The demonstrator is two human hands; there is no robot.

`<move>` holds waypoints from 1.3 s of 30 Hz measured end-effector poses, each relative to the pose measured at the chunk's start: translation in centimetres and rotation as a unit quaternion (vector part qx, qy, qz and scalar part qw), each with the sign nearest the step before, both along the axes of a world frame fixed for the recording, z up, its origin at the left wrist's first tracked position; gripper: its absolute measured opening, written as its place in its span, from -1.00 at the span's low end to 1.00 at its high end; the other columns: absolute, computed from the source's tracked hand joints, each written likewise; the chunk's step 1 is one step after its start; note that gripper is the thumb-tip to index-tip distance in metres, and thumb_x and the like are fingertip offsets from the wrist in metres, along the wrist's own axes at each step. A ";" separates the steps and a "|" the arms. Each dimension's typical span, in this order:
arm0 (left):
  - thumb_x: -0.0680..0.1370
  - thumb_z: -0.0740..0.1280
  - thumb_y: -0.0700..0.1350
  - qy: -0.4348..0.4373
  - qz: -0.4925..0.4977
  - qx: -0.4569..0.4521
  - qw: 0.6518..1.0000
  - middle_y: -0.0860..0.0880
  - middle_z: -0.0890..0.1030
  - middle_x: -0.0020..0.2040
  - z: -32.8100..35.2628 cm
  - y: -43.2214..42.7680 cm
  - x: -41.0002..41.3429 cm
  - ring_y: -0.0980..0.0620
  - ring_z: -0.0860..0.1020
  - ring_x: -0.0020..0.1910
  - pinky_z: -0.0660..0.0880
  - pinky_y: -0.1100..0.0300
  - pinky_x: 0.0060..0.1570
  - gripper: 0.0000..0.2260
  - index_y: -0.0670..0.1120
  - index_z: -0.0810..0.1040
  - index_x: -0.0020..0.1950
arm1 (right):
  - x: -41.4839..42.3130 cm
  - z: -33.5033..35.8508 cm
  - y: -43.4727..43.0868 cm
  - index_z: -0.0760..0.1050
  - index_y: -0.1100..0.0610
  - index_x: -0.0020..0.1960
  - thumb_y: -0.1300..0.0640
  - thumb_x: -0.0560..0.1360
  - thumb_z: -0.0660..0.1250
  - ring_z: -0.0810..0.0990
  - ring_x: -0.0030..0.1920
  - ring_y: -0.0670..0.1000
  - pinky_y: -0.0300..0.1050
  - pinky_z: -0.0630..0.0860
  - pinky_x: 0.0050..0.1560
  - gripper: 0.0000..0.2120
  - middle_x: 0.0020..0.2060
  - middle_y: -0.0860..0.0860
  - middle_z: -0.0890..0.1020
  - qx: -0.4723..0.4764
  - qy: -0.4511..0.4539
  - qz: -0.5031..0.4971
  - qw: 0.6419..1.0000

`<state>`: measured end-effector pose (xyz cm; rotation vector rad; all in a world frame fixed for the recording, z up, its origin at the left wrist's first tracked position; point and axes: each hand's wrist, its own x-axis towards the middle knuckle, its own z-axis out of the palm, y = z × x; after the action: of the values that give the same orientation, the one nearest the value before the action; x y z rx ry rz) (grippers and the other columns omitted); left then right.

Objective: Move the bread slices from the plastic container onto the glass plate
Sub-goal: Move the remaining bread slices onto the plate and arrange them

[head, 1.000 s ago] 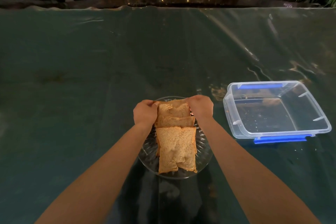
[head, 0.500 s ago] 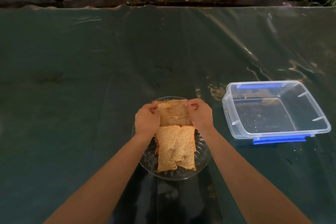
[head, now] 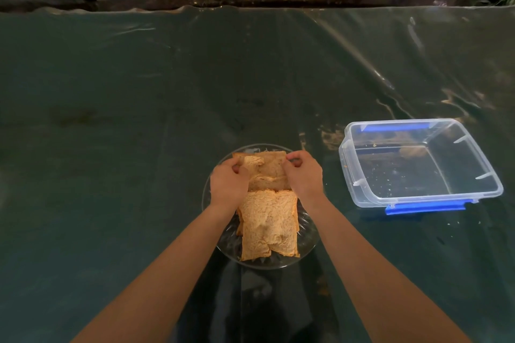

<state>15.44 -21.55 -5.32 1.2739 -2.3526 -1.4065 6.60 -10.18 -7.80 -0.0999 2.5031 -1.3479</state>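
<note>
- Two bare forearms come in from the lower edge of the head view, with no sleeve, cuff or glove on either one.
- The left hand [head: 229, 185] is bare; its back shows no ring, and the wrist carries no watch, strap or bracelet.
- The right hand [head: 303, 178] is bare too, with no ring, band or watch on the parts that show.
- Nails are too small and too shaded to make out.
- Both arms are cut off by the frame before the elbows.
</note>
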 end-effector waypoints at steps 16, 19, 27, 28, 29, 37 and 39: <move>0.55 0.22 -0.10 -0.021 0.012 -0.016 1.000 0.18 0.39 -0.38 0.0 -0.1 1.0 0.25 0.33 -0.42 0.35 0.29 -0.28 -0.84 -0.01 0.59 -0.12 | 1.1 0.7 0.8 0.52 0.16 0.15 0.08 0.56 0.19 0.47 -0.26 -0.18 -0.46 0.28 -0.34 -0.75 -0.15 -0.05 0.57 0.042 -0.003 0.040 0.998; 0.53 0.26 -0.07 0.010 0.010 -0.035 0.999 0.15 0.44 -0.33 -0.1 0.3 3.4 0.19 0.45 -0.30 0.36 0.21 -0.13 -0.92 0.01 0.52 -0.15 | 2.5 1.3 2.7 0.50 0.11 0.02 0.06 0.57 0.16 0.51 -0.09 -0.09 -0.28 0.37 -0.09 -0.81 -0.10 -0.06 0.55 0.005 0.011 -0.003 1.000; 0.47 0.36 -0.09 0.007 0.037 0.017 0.999 0.02 0.57 -0.05 -0.8 4.1 7.0 0.11 0.53 -0.15 0.36 0.39 -0.30 -0.66 -0.11 0.45 0.22 | 8.9 1.1 5.3 0.46 0.11 -0.01 0.06 0.48 0.34 0.56 -0.17 -0.08 -0.28 0.46 -0.15 -0.84 -0.15 -0.05 0.57 0.001 0.002 -0.007 1.000; 0.48 0.36 -0.09 0.005 0.039 0.014 0.999 -0.01 0.58 0.00 -0.8 4.2 6.9 0.06 0.55 -0.10 0.41 0.33 -0.25 -0.67 -0.11 0.45 0.22 | 9.0 1.0 5.3 0.46 0.12 0.00 0.08 0.47 0.35 0.55 -0.14 -0.05 -0.23 0.46 -0.11 -0.83 -0.10 -0.03 0.55 0.016 0.006 -0.009 1.000; 0.48 0.35 -0.09 -0.002 0.038 0.007 0.999 -0.05 0.58 0.06 -0.8 4.3 6.9 0.01 0.57 -0.05 0.46 0.25 -0.17 -0.67 -0.10 0.46 0.22 | 9.2 0.9 5.3 0.47 0.14 0.02 0.11 0.47 0.36 0.54 -0.12 -0.05 -0.21 0.45 -0.10 -0.82 -0.07 -0.02 0.52 0.032 0.017 -0.008 0.999; 0.50 0.30 -0.15 -0.005 0.028 -0.050 0.998 -0.13 0.59 0.05 0.0 5.6 7.3 -0.07 0.57 0.00 0.51 0.08 -0.05 -0.65 -0.11 0.44 0.29 | 10.4 0.6 5.1 0.42 0.10 0.01 0.13 0.48 0.33 0.54 -0.15 -0.02 -0.22 0.43 -0.21 -0.86 -0.14 -0.01 0.56 0.069 0.055 0.004 0.996; 0.51 0.27 -0.16 -0.012 0.035 -0.045 0.998 -0.15 0.61 0.00 0.2 5.8 7.1 -0.07 0.57 -0.05 0.49 0.08 -0.09 -0.65 -0.11 0.43 0.30 | 10.5 0.7 5.0 0.37 0.05 -0.06 0.15 0.48 0.33 0.54 -0.19 -0.01 -0.29 0.37 -0.30 -0.87 -0.19 -0.01 0.56 0.054 0.048 0.001 0.997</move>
<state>22.59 -15.72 -5.15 1.3412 -2.3336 -1.2567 17.09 -5.15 -7.08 -0.1476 2.6489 -1.2312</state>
